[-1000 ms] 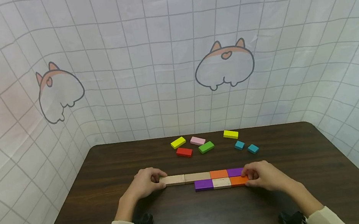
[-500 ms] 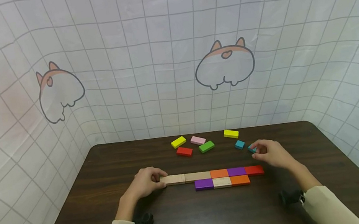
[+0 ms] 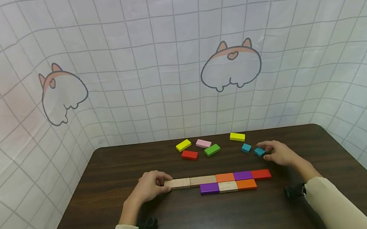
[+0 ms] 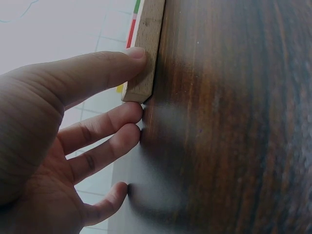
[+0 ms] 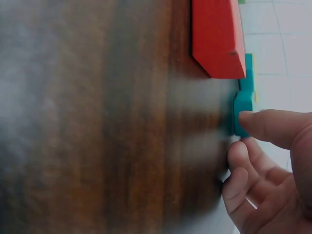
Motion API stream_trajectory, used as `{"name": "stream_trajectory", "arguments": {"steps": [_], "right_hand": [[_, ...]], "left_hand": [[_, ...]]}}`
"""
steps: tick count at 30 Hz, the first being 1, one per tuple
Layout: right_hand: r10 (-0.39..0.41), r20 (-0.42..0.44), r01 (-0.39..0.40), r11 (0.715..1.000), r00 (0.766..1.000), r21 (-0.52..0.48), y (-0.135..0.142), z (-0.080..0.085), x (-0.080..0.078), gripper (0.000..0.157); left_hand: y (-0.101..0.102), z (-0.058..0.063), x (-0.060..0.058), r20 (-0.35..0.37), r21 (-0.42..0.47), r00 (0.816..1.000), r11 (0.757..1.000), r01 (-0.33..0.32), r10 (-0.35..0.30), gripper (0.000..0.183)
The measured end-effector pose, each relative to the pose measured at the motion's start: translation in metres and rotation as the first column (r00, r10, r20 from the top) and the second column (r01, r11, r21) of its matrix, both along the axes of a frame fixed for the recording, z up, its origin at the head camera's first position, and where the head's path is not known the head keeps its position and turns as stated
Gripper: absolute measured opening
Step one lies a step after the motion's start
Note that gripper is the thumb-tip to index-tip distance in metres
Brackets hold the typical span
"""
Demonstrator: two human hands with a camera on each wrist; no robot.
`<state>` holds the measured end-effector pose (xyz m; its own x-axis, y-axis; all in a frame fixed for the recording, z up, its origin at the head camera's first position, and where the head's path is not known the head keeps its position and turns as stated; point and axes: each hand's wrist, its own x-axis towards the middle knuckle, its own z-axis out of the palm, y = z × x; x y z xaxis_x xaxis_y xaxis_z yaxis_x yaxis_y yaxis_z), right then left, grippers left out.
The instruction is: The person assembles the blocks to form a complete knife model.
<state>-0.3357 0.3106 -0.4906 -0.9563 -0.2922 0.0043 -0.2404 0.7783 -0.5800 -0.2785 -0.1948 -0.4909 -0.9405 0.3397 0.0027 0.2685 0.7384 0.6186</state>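
Note:
In the head view, my left hand [image 3: 149, 186] pinches the left end of a bare wooden block [image 3: 180, 183], thumb on its near side. That block starts a back row running right through another wooden block [image 3: 203, 180], an orange block [image 3: 225, 177], a purple block [image 3: 242, 175] and a red block [image 3: 261, 174]. Against its near side lie a purple block [image 3: 209, 188], a cream block [image 3: 228, 186] and an orange block [image 3: 246, 184]. My right hand [image 3: 280, 153] has thumb and index spread around a small blue block [image 3: 260, 152]; in the right wrist view the thumb overlaps its end.
Behind the rows lie two yellow blocks [image 3: 183, 145], a pink block [image 3: 203, 143], a red block [image 3: 189, 155], a green block [image 3: 212, 149] and another small blue block [image 3: 246, 148]. A grid-patterned cloth [image 3: 149, 76] hangs around the dark wooden table [image 3: 199, 223].
My right hand has left the red block at the row's right end and moved back and right to the small blue block. The left hand stays on the wooden block.

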Motion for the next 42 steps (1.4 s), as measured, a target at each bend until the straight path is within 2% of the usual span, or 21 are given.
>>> {"name": "stream_trajectory", "arguments": {"steps": [7,11,21,34,42], "right_hand": [[0.011,0.011,-0.011,1.000,1.000,0.006,-0.002,0.002,-0.002,0.040],[-0.011,0.008,0.011,1.000,1.000,0.006,-0.003,0.000,-0.001,0.033],[-0.038,0.007,0.038,0.999,0.999,0.012,0.004,-0.007,0.006,0.032],[-0.032,-0.044,0.030,0.999,0.999,-0.033,0.012,0.005,0.047,0.034],[0.003,-0.059,-0.003,1.000,0.998,-0.005,0.014,0.011,0.074,0.034]], "left_hand": [[0.000,-0.002,-0.001,-0.012,0.008,1.000,1.000,-0.001,0.001,0.024],[0.001,-0.002,-0.001,-0.010,0.011,1.000,1.000,0.001,-0.001,0.024],[0.001,-0.002,0.000,-0.004,-0.009,1.000,1.000,-0.003,0.003,0.025],[0.000,-0.003,0.001,-0.003,0.004,1.000,1.000,-0.005,0.005,0.025],[0.000,-0.003,0.000,-0.018,0.001,1.000,1.000,-0.004,0.004,0.025]]}}
